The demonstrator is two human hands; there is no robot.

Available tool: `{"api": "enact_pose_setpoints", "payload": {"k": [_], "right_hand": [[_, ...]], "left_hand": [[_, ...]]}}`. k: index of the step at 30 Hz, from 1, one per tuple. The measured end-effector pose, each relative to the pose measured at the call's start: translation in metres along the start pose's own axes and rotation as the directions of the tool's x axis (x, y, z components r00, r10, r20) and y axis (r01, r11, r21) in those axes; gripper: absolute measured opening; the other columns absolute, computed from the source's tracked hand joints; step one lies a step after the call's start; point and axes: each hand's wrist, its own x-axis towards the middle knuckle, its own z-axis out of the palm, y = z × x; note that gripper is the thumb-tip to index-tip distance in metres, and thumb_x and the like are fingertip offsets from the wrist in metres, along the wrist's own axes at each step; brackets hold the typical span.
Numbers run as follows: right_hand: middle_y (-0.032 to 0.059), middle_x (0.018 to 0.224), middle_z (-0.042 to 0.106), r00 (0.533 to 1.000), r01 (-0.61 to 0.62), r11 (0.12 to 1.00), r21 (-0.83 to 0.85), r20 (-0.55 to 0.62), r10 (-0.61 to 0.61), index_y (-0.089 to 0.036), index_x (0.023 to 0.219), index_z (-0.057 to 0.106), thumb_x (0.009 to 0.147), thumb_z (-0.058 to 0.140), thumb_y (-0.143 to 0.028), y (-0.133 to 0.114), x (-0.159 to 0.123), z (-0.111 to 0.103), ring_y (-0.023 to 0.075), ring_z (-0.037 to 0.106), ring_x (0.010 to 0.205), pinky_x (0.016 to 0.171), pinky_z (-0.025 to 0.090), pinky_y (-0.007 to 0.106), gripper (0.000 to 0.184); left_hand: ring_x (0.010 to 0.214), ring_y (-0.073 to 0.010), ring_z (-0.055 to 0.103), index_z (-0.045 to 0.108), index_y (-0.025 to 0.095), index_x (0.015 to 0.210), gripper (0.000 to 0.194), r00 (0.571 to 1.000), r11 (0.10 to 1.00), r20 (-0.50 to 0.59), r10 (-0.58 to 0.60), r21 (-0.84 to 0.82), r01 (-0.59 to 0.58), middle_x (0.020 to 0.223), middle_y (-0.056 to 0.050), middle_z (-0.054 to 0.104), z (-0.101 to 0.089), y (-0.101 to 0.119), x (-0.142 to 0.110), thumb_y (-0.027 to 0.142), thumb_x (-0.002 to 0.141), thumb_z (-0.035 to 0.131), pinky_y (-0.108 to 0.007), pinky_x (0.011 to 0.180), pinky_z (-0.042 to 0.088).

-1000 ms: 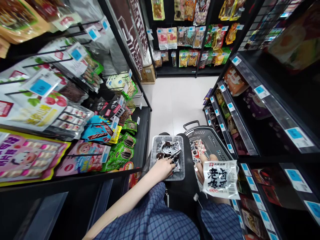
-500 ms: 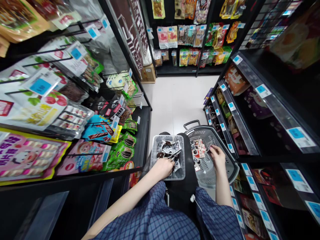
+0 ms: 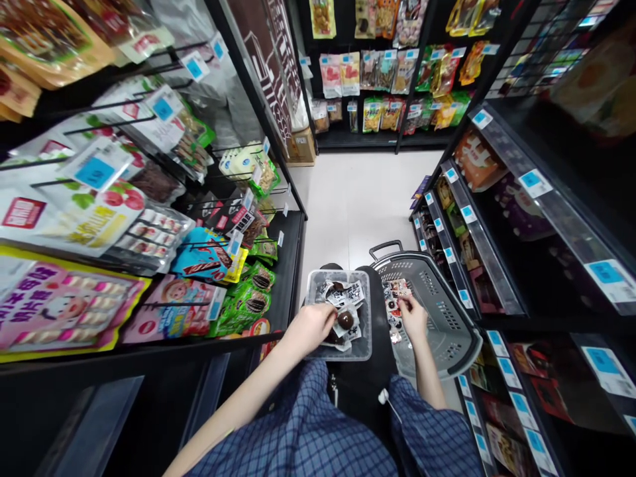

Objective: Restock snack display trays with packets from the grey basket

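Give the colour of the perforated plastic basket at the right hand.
The basket is grey; best seen in the head view.

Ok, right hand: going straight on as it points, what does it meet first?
The right hand would probably meet the small packets in the basket, just ahead of it; depth is unclear, so it may already be touching them.

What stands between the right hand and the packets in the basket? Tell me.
Nothing visible: the right hand is at the packets in the basket; whether it touches them is unclear.
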Motion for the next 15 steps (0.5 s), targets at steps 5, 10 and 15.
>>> {"api": "enact_pose_setpoints", "payload": {"k": [5, 10, 15], "right_hand": [[0.0068, 0.087, 0.064, 0.872, 0.489, 0.870, 0.066, -0.007, -0.490, -0.018, 0.096, 0.063, 0.081, 0.055, -0.029, -0.087, -0.048, -0.025, 0.0181, 0.060, 0.078, 0.076, 0.049, 0.032, 0.020], [0.0110, 0.105, 0.060, 0.697, 0.679, 0.718, 0.152, 0.175, -0.696, -0.020, 0.118, 0.053, 0.082, 0.059, -0.027, -0.140, -0.073, -0.022, 0.0221, 0.058, 0.098, 0.084, 0.050, 0.035, 0.038], [0.0098, 0.111, 0.059, 0.729, 0.569, 0.769, 0.292, 0.253, -0.636, -0.023, 0.121, 0.053, 0.082, 0.060, -0.028, -0.143, -0.073, -0.014, 0.0224, 0.056, 0.104, 0.090, 0.046, 0.038, 0.040]], "left_hand": [[0.065, -0.0147, 0.064, 0.068, 0.015, 0.081, 0.017, 0.957, 0.895, -0.100, -0.271, -0.391, 0.212, 0.071, -0.002, 0.069, -0.028, 0.011, -0.005, 0.022, 0.080, 0.052, -0.023, 0.064, 0.046], [0.060, -0.0134, 0.062, 0.067, 0.013, 0.079, 0.017, 0.956, 0.795, -0.100, -0.276, -0.582, 0.169, 0.067, -0.002, 0.068, -0.043, 0.027, -0.013, 0.025, 0.078, 0.055, -0.021, 0.058, 0.046], [0.058, -0.0126, 0.061, 0.068, 0.013, 0.082, 0.021, 0.983, 0.722, -0.073, -0.171, -0.688, 0.074, 0.066, -0.003, 0.068, -0.051, 0.037, -0.018, 0.029, 0.080, 0.057, -0.021, 0.057, 0.048]]}}
